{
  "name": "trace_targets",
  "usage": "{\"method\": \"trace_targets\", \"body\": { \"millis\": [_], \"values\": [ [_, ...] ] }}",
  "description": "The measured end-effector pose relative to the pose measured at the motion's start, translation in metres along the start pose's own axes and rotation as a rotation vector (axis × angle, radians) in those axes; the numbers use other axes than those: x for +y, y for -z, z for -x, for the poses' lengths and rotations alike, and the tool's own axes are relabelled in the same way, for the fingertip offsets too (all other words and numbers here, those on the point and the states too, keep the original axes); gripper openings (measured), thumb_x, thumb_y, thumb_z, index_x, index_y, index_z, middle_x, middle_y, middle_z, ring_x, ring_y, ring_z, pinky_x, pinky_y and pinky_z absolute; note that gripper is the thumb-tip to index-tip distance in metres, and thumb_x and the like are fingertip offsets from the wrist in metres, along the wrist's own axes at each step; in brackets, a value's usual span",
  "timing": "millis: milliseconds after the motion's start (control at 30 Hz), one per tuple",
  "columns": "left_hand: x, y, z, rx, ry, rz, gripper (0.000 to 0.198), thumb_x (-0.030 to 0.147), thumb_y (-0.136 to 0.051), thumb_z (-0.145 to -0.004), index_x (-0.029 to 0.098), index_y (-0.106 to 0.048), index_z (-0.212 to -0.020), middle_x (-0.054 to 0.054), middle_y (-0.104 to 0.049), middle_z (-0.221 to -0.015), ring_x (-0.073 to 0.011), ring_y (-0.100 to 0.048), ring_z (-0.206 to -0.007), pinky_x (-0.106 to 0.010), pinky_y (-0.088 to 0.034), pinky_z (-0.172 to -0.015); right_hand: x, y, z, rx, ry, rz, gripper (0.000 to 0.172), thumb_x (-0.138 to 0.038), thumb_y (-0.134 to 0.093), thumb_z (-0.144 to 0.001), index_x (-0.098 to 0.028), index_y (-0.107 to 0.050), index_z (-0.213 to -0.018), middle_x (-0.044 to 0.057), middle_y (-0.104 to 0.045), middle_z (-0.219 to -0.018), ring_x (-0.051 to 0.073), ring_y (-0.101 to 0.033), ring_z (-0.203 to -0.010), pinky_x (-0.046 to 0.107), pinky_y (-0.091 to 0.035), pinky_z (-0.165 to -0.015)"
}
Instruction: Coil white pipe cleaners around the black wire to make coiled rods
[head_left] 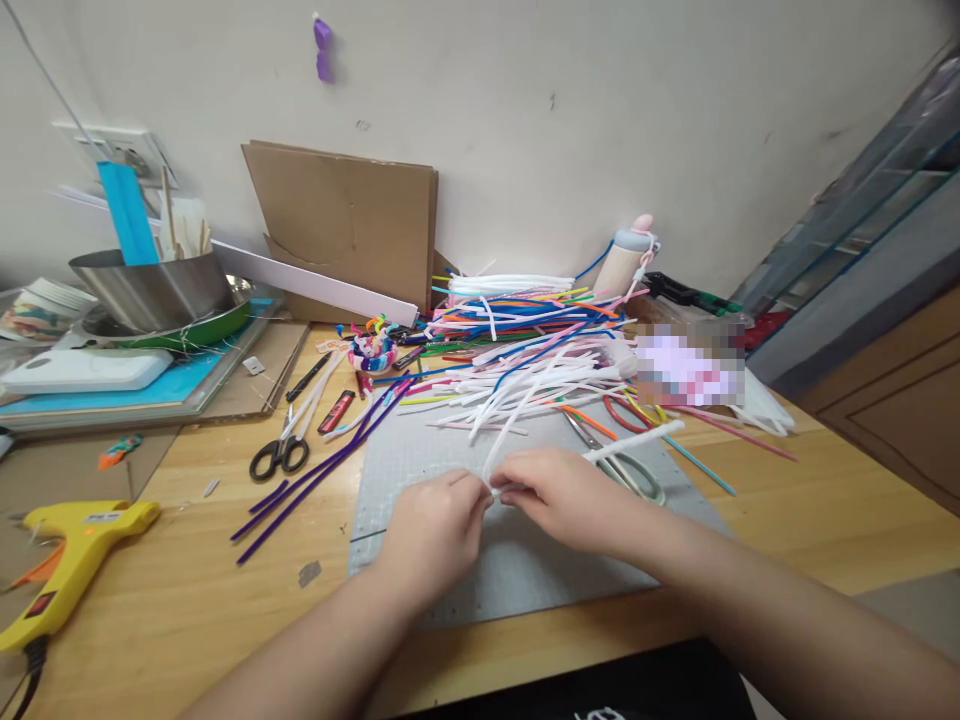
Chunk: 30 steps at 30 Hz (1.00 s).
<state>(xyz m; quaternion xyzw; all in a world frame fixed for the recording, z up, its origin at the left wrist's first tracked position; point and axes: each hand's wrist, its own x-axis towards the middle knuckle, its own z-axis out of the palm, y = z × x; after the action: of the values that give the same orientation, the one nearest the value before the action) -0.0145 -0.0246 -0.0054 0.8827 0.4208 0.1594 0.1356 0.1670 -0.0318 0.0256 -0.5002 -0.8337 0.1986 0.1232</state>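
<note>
Over the grey cutting mat [465, 590], my left hand [435, 525] and my right hand [559, 495] meet fingertip to fingertip. Both are closed on a white pipe cleaner [516, 428], which rises from the pinch toward the back. A thicker white length [637, 442] sticks out to the right from behind my right hand; whether it joins the held piece is hidden. Scissors with pale green handles [645, 480] lie partly beneath that length. Just behind my hands spreads a pile of white pipe cleaners [540, 375].
Purple pipe cleaners [322, 470] and black-handled scissors [279, 458] lie to the left, beyond them a yellow glue gun [82, 545]. Cardboard sheets [345, 230] lean on the wall. A metal bowl [154, 290] stands back left, a bottle [622, 262] back right.
</note>
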Motion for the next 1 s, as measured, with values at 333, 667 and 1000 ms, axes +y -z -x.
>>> {"method": "trace_targets", "body": {
  "millis": [333,667,1000],
  "values": [
    [-0.004,-0.001,-0.007,-0.057,0.094,0.011,0.021,0.024,-0.042,-0.09,0.02,-0.062,-0.085,-0.004,-0.067,-0.084,-0.0199,-0.062,-0.077,-0.029,-0.045,-0.065,0.015,-0.019,-0.004,0.05,-0.109,-0.304,0.015,-0.022,-0.056,-0.082,-0.021,-0.068,-0.091,0.003,-0.07,-0.09,0.019,-0.062,-0.082,0.03,-0.044,-0.07],
    [-0.008,-0.009,-0.009,-0.104,0.081,-0.002,0.019,0.023,-0.043,-0.089,0.02,-0.06,-0.081,-0.003,-0.066,-0.079,-0.0196,-0.062,-0.074,-0.03,-0.046,-0.063,0.023,-0.026,0.0,0.034,-0.101,-0.407,0.018,-0.018,-0.053,-0.083,-0.025,-0.066,-0.093,0.0,-0.069,-0.091,0.017,-0.06,-0.083,0.03,-0.043,-0.073],
    [-0.005,-0.008,-0.009,-0.114,0.064,-0.022,0.019,0.022,-0.043,-0.089,0.019,-0.061,-0.083,-0.003,-0.067,-0.08,-0.0188,-0.062,-0.074,-0.029,-0.046,-0.064,0.028,-0.03,0.001,0.048,-0.162,-0.508,0.018,-0.014,-0.058,-0.077,-0.022,-0.065,-0.091,0.002,-0.066,-0.083,0.015,-0.058,-0.073,0.027,-0.043,-0.066]
  ]
}}
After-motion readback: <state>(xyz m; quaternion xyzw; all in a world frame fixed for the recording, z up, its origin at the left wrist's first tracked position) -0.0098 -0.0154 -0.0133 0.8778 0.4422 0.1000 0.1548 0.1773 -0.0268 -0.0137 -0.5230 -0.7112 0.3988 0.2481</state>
